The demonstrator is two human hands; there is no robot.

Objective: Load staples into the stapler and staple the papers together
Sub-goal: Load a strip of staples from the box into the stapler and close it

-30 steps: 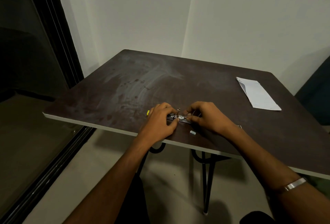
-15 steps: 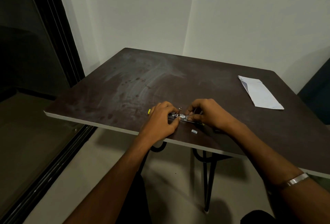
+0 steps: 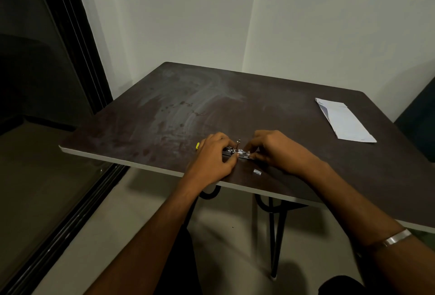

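Observation:
A small stapler (image 3: pixel 237 151) lies opened on the dark table (image 3: pixel 164 118) near its front edge, its metal staple channel showing and a thin metal part standing up from it. My left hand (image 3: pixel 213 159) grips its left end, where a yellow tip (image 3: pixel 197 145) sticks out. My right hand (image 3: pixel 275 150) pinches the right end of the channel with its fingertips. What the fingertips hold is hidden. A short strip of staples (image 3: pixel 257 172) lies loose on the table just in front of the stapler. The folded white papers (image 3: pixel 343 121) rest at the far right.
The table's front edge (image 3: pixel 141 165) runs just under my wrists. A dark window frame (image 3: pixel 77 42) stands at the left and a dark chair (image 3: pixel 419 125) at the far right. Black metal table legs (image 3: pixel 277 224) show below.
Both hands stay on the stapler with only small finger shifts. The view has tilted slightly, so everything sits a little higher in the frame.

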